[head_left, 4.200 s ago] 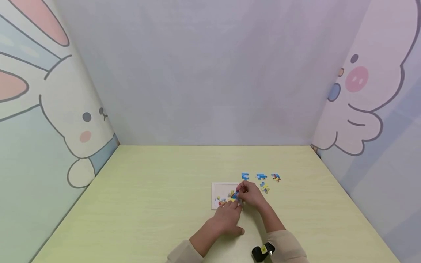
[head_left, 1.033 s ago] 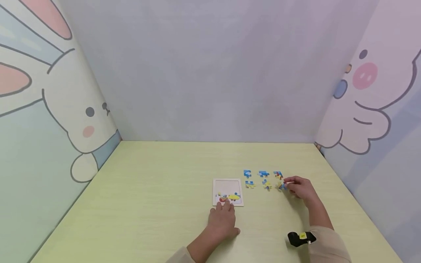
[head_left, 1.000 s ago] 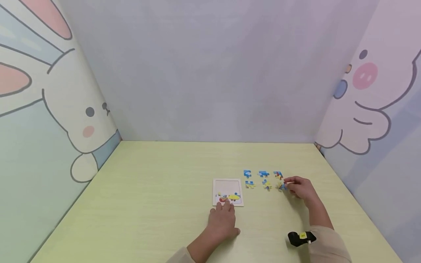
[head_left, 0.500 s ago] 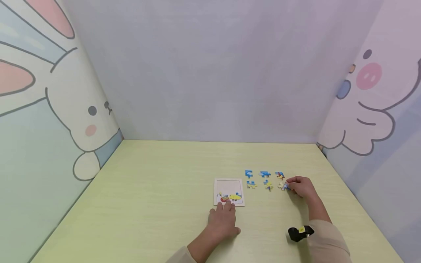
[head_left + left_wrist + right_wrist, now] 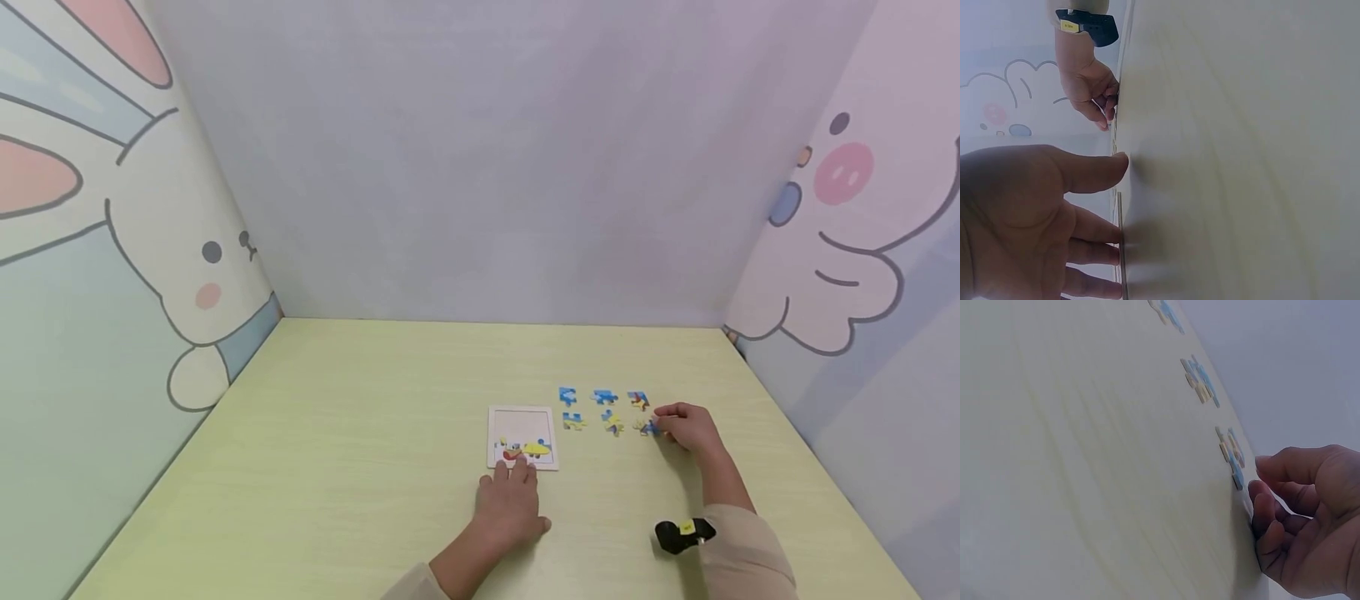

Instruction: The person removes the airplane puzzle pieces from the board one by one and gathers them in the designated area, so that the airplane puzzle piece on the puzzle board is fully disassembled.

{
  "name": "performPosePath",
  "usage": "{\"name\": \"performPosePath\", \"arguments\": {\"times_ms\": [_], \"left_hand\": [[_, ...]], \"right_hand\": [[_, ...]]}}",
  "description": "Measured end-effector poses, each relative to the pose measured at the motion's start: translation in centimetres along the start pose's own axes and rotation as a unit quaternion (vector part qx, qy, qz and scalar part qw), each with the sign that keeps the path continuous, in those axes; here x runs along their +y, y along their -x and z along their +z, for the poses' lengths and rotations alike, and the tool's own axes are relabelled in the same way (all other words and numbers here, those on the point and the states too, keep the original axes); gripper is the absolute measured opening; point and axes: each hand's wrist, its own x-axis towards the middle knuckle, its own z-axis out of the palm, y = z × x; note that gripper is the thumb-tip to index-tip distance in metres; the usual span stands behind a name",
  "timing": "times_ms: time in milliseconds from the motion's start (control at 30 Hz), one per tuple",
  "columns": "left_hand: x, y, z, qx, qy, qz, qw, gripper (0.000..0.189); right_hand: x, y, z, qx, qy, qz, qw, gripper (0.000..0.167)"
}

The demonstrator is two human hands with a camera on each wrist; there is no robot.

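Enclosed work area. Back wall [image 5: 480, 167]: plain, grey-lilac, faintly mottled, pinker toward the right. Left wall [image 5: 60, 383]: pale blue-green, printed with a large white rabbit [image 5: 157, 233], grey outlines, pink inner ears, pink cheek, ears running out of view. Right wall [image 5: 918, 400]: pale blue-grey with darker slanting bands; bears a whitish animal [image 5: 900, 200] with a pink snout, cut off by the view's edge. Tabletop [image 5: 360, 433]: pale yellow-green, faint wood grain, meeting all three walls. Light soft, even; shadows on the tabletop faint and blurred.
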Motion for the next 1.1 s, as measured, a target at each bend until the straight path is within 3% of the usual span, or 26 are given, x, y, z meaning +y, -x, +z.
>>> {"name": "performPosePath", "arguments": {"times_ms": [200,467,1100], "left_hand": [[0.1,0.1,-0.1,0.004,-0.001,-0.008,1.0,0.072],[-0.1,0.2,0.0,0.001,0.006,-0.021,0.9998,0.075],[-0.5,0.1,0.4,0.01,0.03,-0.002,0.9995,0.075]], "right_hand": [[-1.2,1.2,0.2,-0.015,-0.018,-0.008,0.9997,0.035],[-3.5,3.2,1.8,-0.053,-0.031,-0.075,0.9953,0.037],[-7.7,3.6,10.3,-0.165,-0.015,-0.202,0.9653,0.023]]}}
